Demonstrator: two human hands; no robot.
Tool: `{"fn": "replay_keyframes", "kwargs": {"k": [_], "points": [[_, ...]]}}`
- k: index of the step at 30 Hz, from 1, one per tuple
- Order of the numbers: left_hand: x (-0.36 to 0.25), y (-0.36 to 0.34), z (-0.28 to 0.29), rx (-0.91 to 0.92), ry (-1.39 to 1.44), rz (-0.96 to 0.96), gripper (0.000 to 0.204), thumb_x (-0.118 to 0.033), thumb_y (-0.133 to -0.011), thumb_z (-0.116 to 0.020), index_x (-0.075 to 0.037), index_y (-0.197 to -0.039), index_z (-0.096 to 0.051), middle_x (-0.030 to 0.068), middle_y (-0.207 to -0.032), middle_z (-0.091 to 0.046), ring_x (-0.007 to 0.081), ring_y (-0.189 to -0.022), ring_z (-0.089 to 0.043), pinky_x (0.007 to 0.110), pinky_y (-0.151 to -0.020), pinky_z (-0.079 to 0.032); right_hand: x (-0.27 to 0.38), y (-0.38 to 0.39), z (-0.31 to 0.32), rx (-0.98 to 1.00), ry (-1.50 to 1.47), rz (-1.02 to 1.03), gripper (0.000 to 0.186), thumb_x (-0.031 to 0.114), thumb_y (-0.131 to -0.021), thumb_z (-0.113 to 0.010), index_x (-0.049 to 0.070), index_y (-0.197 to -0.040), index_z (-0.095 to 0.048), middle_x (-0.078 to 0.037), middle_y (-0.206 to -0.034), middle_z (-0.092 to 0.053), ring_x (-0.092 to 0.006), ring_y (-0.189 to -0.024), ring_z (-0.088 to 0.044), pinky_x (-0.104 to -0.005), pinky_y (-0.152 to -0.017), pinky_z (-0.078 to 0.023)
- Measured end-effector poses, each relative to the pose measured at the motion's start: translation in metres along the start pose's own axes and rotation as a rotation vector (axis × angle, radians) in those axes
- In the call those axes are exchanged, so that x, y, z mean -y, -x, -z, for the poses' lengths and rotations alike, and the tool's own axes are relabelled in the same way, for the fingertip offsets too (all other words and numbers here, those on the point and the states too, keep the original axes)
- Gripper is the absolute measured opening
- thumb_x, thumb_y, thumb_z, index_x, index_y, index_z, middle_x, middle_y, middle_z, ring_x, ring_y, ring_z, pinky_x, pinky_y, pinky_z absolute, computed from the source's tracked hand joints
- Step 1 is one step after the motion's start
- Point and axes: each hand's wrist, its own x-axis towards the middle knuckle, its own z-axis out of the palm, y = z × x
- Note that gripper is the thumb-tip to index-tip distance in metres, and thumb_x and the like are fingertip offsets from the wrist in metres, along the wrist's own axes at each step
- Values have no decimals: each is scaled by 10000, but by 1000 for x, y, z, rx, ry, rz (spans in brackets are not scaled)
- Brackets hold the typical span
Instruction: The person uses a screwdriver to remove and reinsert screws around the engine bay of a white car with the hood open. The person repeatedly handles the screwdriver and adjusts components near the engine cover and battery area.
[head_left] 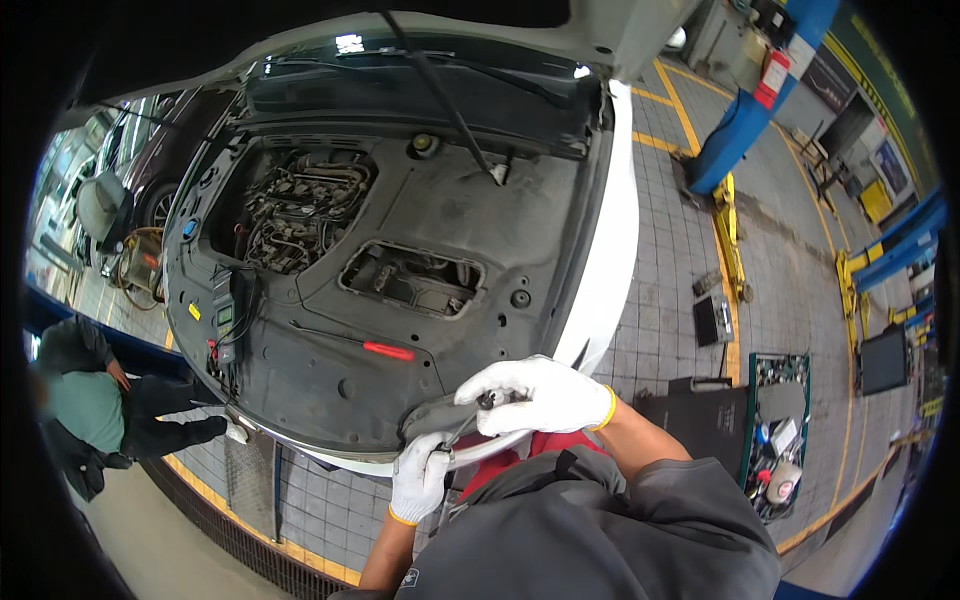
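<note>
A small dark tool [487, 400] is being gripped in the closed fingers of the gloved right hand [545, 395] at the front edge of a white car [610, 260], whose bonnet is being held up by a prop rod [445, 95]. The gloved left hand [418, 478] is being closed around a slim metal shaft [455, 437] that runs up towards the right hand; whether shaft and tool are one piece cannot be told.

Both hands are being worked at the grey front panel [440, 415], just above the bumper edge. The work is judged to be at an early or middle stage: the large black engine bay cover [470, 215] is still being left in place, with only a rectangular opening [410, 278] showing parts beneath, and the engine [295, 205] is being exposed at the far left. What has already been loosened at the front panel cannot be made out.

A meter with cables [224, 315] is being rested on the left of the bay. Another person [95, 405] is being seen crouched at the car's left side, well apart from the hands. An open tool cart [780, 440] is being kept to the right, on the tiled floor [680, 300] near blue lift posts [745, 110]. The view of the fastening point is being blocked by the hands themselves.
</note>
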Motion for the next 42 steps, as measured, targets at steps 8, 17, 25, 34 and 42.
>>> {"fn": "replay_keyframes", "kwargs": {"k": [8,17,25,34,42], "points": [[-40,15,-15,-35,-101,-38,217,-95,-1058,-683,6,-1232,-766,227,-1126,-784,404,-1027,-772,470,-924,-613,-16,48,-31,-137,-220,56,371,208,-1109,-779,32,-1435,-758,-37,-979,-774,-107,-869,-683,-300,-803,-553],[-76,34,-36,216,140,279,230,-206,-1105,-674,-11,-1178,-771,149,-942,-777,298,-823,-749,404,-771,-594,-89,120,-22,-423,633,611,363,141,-1007,-732,45,-1355,-766,-179,-1374,-759,-385,-1208,-776,-471,-1003,-660],[-94,21,-18,515,255,570,294,-285,-1134,-647,-20,-1040,-732,85,-727,-679,207,-610,-665,374,-583,-518,-41,202,-35,-436,-195,232,404,432,-1179,-683,39,-1205,-772,-55,-889,-735,-140,-786,-677,-364,-766,-567],[-148,-21,-86,297,-829,-563,278,-261,-1105,-705,-9,-1184,-789,193,-994,-790,371,-864,-764,480,-800,-606,-133,332,21,-1327,-783,202,334,371,-1194,-644,59,-1206,-762,15,-902,-676,-82,-765,-615,-285,-710,-541],[-118,-10,-162,424,-431,-423,161,-108,-1019,-736,-10,-1135,-790,189,-967,-792,367,-844,-775,452,-799,-608,-403,358,-28,-1323,-974,-160,430,69,-1103,-707,-45,-1510,-626,-134,-898,-750,-213,-658,-703,-363,-613,-572]]}}
